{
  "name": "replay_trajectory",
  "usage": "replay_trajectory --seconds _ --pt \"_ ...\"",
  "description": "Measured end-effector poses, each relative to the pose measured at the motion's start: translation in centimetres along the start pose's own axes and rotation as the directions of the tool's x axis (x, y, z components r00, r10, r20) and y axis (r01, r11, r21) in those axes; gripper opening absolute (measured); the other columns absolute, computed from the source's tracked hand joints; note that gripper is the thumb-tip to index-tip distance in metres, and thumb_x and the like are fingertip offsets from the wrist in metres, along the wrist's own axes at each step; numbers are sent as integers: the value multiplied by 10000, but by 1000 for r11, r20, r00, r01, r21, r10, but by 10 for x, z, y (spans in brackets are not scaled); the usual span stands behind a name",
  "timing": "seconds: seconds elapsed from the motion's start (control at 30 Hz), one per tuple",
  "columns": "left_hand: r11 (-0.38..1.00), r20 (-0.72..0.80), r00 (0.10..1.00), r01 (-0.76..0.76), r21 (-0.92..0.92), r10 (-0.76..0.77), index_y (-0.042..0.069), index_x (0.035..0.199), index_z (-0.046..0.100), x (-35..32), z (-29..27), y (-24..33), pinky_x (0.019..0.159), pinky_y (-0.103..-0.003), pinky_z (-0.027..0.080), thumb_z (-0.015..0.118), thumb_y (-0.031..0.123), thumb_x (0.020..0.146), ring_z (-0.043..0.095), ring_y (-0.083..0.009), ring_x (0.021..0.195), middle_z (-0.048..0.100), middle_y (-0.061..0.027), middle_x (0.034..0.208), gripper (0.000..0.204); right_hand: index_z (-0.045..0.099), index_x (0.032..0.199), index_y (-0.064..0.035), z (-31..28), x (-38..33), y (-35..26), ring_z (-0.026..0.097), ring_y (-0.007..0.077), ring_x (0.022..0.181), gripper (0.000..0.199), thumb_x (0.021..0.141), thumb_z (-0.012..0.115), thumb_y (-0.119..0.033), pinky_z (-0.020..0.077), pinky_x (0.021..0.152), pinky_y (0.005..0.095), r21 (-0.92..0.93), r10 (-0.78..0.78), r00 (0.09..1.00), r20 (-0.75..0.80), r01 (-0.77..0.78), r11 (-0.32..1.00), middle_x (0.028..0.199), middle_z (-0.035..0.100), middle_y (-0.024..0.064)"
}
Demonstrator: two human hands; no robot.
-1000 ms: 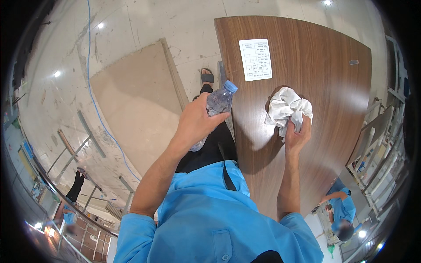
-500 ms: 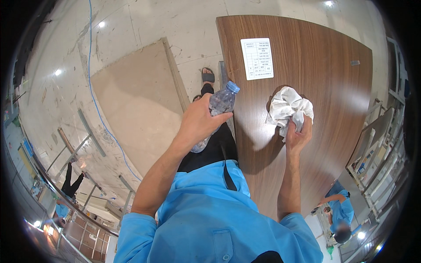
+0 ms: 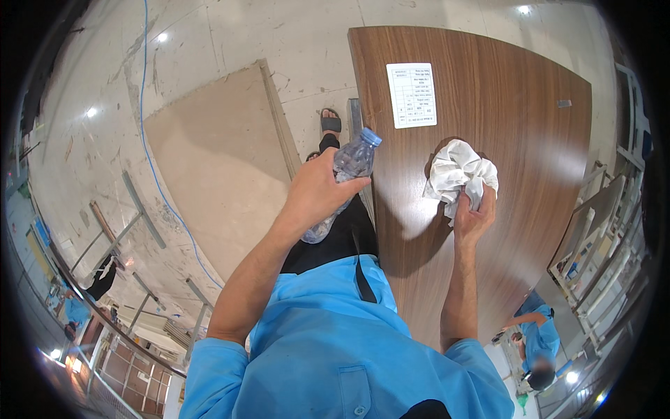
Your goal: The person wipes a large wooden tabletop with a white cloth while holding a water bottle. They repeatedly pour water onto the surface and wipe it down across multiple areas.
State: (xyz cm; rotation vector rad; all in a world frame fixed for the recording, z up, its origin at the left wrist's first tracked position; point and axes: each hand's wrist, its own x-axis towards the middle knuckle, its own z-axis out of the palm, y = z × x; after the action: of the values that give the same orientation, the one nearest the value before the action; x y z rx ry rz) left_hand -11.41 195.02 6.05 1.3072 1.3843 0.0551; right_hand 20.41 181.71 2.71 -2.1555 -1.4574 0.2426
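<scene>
My left hand [image 3: 317, 188] is wrapped round a clear plastic bottle [image 3: 354, 162] with a blue cap, held tilted beside the left edge of a brown wood-grain panel [image 3: 502, 91]. What the bottle contains is hard to make out. On the right, my right hand [image 3: 476, 218] grips a crumpled white cloth [image 3: 457, 167] over the panel's surface. The cloth hides the tips of some fingers. A white printed label [image 3: 412, 96] lies on the panel, farther off than the cloth.
A large beige board [image 3: 216, 133] lies on the floor at left, with a blue cable [image 3: 144, 98] running past it. Metal frames [image 3: 143, 209] stand farther left. One person [image 3: 541, 339] is at lower right, another [image 3: 78, 307] at lower left. Racks [image 3: 593, 230] line the right.
Both hands keep nearly the same place and the same hold on bottle and cloth. The person at lower left has shifted outward, toward the picture's rim.
</scene>
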Motion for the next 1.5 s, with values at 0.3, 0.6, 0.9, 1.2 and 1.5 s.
replay_trajectory --seconds 0.3,0.6,0.9,1.2,1.5 --pt "998 23 1000 19 58 -21 -39 1111 644 3 1 1 772 -372 542 839 349 814 714 -288 834 726 -189 908 526 630 1129 19 -5 7 -16 651 344 934 332 814 723 -23 512 845 416 20 29 999 16 -30 999 1025 657 174" --pt "974 -77 978 -201 -102 194 31 1238 617 -35 -15 8 901 -363 523 878 190 778 695 -271 994 720 -146 1085 553 692 1111 -27 8 36 -69 568 375 1147 401 817 856 -244 470 962 479 -240 -250 966 60 257 936 1346 593 175" --pt "928 -168 955 -280 -244 244 43 1285 605 -80 -36 4 935 -353 528 883 125 773 685 -201 1038 720 -106 1126 589 674 1152 -75 72 69 -126 628 364 1076 511 664 698 74 525 899 449 176 -374 900 224 340 924 1106 650 135" --pt "881 -271 930 -333 -335 249 14 1272 604 -91 -46 4 916 -338 541 898 101 762 695 -184 1037 727 -77 1082 595 654 1073 -17 100 106 -145 644 395 1062 400 697 788 -2 509 928 449 4 -340 857 387 367 930 1069 690 182" --pt "856 -349 903 -375 -356 251 19 1292 586 -106 -63 2 910 -323 538 903 146 770 686 -168 1036 729 -87 1078 624 640 1002 -32 96 96 -145 640 421 992 283 780 789 -123 506 823 526 19 -347 867 357 365 931 996 671 210"
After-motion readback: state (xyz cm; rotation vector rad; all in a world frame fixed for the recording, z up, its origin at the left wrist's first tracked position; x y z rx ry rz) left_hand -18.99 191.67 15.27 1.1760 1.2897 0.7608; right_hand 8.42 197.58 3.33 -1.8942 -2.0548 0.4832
